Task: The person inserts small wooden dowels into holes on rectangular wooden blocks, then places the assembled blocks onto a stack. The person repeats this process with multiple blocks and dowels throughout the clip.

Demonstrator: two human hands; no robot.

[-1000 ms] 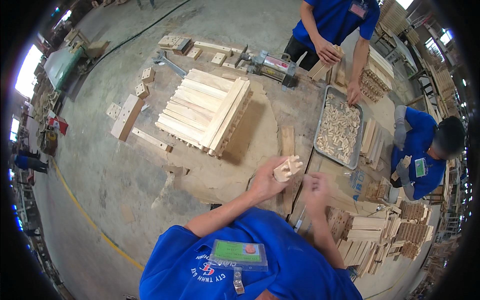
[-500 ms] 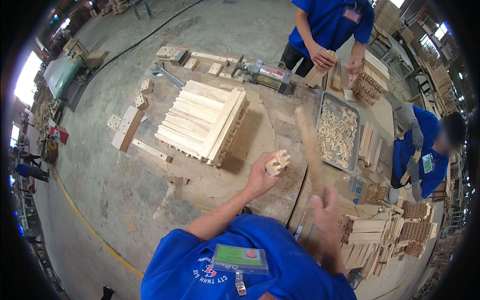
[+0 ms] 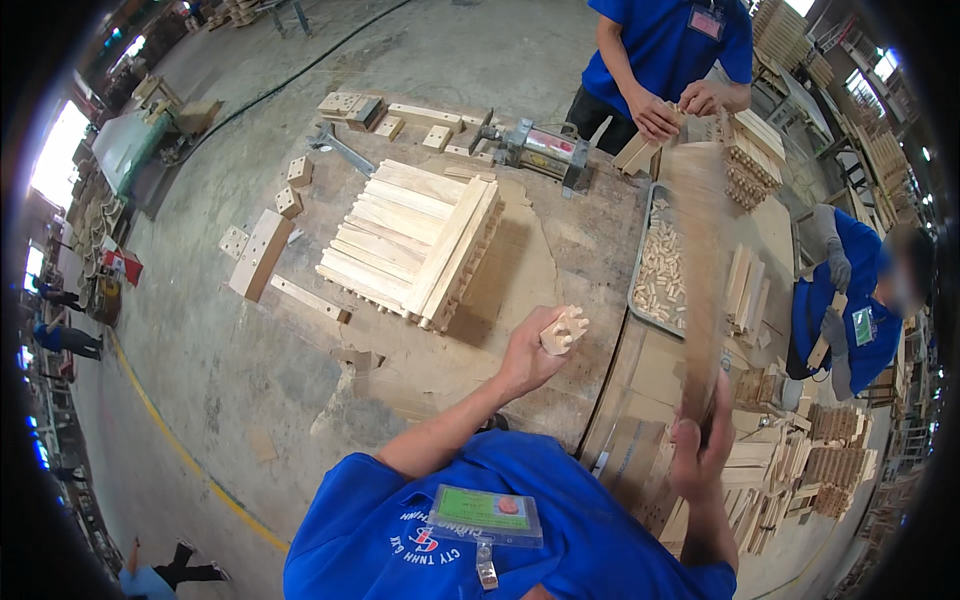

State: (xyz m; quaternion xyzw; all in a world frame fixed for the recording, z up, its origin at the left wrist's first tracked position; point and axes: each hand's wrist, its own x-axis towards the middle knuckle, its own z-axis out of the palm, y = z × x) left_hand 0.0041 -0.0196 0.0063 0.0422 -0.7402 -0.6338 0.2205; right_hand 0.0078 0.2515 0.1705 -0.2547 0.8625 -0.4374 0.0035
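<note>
My left hand [image 3: 528,360] is closed around small wooden pieces [image 3: 566,331] with pegs sticking out of their upper end. A long wooden slat [image 3: 700,265], smeared by motion, stands up from my right hand [image 3: 703,440], which grips its lower end. The slat covers part of a metal tray [image 3: 634,285] of loose wooden dowels [image 3: 661,262]. Left of my hands, on the worktable [image 3: 420,375], lies a stack of pale wooden slats [image 3: 390,235] with dowels along its ends; two slats lie crosswise on top.
A metal clamp cylinder [image 3: 545,150], a wrench [image 3: 345,150] and drilled wooden blocks [image 3: 258,255] sit around the stack. Across the table a co-worker's hands [image 3: 655,115] hold wood. Another gloved co-worker [image 3: 845,290] is at the right. More slats [image 3: 750,460] are piled near my right arm.
My right hand and the slat have moved right, and the slat now shows a broader side. My left hand has barely shifted. The far co-worker's hands have come together on the wood.
</note>
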